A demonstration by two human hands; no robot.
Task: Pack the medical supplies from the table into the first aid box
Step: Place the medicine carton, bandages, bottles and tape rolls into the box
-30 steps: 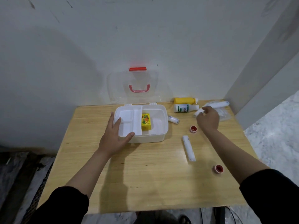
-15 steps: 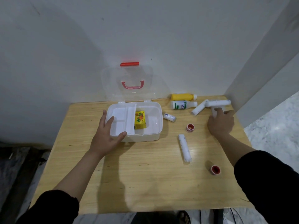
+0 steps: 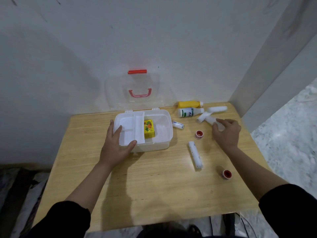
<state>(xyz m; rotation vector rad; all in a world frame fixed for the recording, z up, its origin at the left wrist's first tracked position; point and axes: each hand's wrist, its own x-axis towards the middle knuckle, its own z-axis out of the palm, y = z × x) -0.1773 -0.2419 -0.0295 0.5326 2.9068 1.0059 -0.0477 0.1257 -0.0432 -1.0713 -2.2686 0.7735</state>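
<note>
Roll [image 3: 213, 122] under right grip [image 3: 226, 133]

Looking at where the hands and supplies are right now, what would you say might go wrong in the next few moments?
The right hand is closing on one white roll that touches a second roll; lifting it may send that one rolling. The yellow bottle and white bottle lie on their sides and could roll if bumped. The far tape roll sits near the table edge and might get knocked off.

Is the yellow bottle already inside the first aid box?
No, the yellow bottle lies on the table to the right of the first aid box.
</note>
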